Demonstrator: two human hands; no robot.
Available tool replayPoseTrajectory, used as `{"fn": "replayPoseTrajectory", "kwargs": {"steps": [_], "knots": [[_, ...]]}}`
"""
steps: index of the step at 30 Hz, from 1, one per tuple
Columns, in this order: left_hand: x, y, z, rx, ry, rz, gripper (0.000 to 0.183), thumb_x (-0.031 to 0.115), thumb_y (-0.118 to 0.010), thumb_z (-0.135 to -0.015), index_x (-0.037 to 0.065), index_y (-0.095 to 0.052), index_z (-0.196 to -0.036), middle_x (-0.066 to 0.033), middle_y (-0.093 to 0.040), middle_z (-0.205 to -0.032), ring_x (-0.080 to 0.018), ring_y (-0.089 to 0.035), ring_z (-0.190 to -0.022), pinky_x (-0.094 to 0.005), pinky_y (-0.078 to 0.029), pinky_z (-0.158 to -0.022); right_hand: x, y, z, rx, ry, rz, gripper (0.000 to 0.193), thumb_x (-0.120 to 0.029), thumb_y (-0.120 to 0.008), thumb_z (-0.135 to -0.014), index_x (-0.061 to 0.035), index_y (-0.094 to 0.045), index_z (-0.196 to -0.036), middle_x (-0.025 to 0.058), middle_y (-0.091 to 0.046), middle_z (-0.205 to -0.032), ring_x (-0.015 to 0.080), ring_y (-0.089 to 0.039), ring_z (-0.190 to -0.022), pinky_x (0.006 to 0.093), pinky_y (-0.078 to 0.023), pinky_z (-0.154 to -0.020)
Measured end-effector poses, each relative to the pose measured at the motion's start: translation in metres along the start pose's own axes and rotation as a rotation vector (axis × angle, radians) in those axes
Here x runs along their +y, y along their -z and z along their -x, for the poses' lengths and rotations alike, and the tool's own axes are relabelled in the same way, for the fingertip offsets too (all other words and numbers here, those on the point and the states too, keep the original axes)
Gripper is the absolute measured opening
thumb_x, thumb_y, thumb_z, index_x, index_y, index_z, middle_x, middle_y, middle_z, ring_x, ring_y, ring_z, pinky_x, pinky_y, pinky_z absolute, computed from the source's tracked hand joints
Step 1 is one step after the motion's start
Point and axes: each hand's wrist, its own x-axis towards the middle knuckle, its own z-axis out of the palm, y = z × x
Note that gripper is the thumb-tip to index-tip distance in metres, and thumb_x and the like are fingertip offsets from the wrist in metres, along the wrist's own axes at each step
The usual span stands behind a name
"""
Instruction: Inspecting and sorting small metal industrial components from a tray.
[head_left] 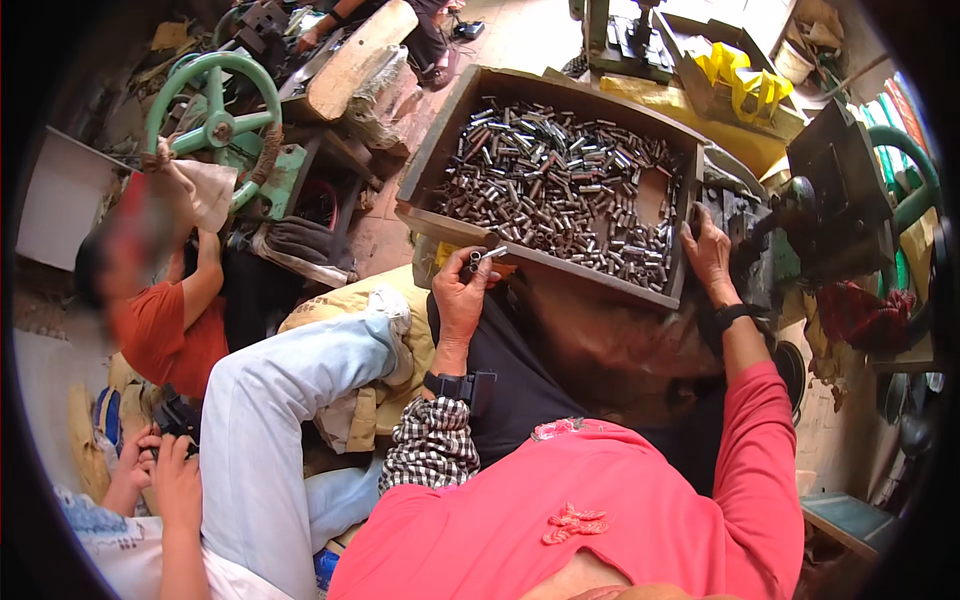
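Observation:
A deep dark box (pixel 585 270) full of loose short metal tubes (pixel 560 180) stands in front of me. At its near left wall, my left hand (pixel 463 305) is closed in a pinch on a few small metal tubes (pixel 476 260), bright and dull ones together. My right hand (pixel 712 258) is at the box's right wall, its thumb and fingers bent around the edge. Part of those right fingers is hidden. Dark wristbands circle both my wrists.
To the right stands a dark hand press (pixel 840 200) with a green wheel. Another green handwheel (pixel 217 130) is at the left, by a person in orange (pixel 170 325). Close on my left sits a person in light jeans (pixel 275 400). Yellow bags (pixel 740 80) lie far right.

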Motion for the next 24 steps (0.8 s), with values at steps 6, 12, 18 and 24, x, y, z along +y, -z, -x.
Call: {"fn": "replayPoseTrajectory", "kwargs": {"steps": [6,12,18,24], "knots": [[0.002,-0.004,-0.001,-0.013,0.019,0.055,0.018,0.008,-0.063,-0.084,0.0,-0.058,-0.099,-0.0046,-0.062,-0.082,-0.0118,-0.062,-0.065,-0.0221,-0.051,-0.057,0.002,-0.002,-0.001,-0.052,-0.018,-0.001,0.043,-0.027,-0.055,-0.082,-0.0044,-0.047,-0.118,0.0224,-0.062,-0.085,0.0375,-0.061,-0.08,0.0432,-0.048,-0.071],[0.006,-0.016,-0.005,-0.064,0.026,0.074,0.018,0.009,-0.063,-0.084,0.0,-0.058,-0.099,-0.0043,-0.063,-0.081,-0.0115,-0.062,-0.065,-0.0214,-0.051,-0.057,0.007,-0.006,-0.001,-0.01,0.014,0.054,0.043,-0.029,-0.055,-0.083,-0.0032,-0.048,-0.116,0.0219,-0.062,-0.081,0.0368,-0.061,-0.077,0.0434,-0.048,-0.068],[0.004,-0.033,-0.011,-0.046,0.051,0.086,0.017,0.009,-0.062,-0.085,0.0,-0.058,-0.098,-0.0048,-0.064,-0.079,-0.011,-0.063,-0.066,-0.0203,-0.05,-0.057,0.012,-0.008,-0.002,0.015,0.033,0.013,0.045,-0.029,-0.057,-0.082,-0.0009,-0.048,-0.115,0.0211,-0.061,-0.074,0.0371,-0.061,-0.072,0.0439,-0.048,-0.064],[0.0,-0.052,-0.015,-0.098,0.036,0.043,0.019,0.009,-0.063,-0.084,0.001,-0.058,-0.1,-0.0054,-0.064,-0.081,-0.0111,-0.062,-0.064,-0.021,-0.05,-0.056,0.012,-0.004,-0.002,0.002,0.007,-0.081,0.034,-0.027,-0.057,-0.083,-0.002,-0.05,-0.104,0.0221,-0.06,-0.075,0.0377,-0.06,-0.075,0.0441,-0.047,-0.065]]}}
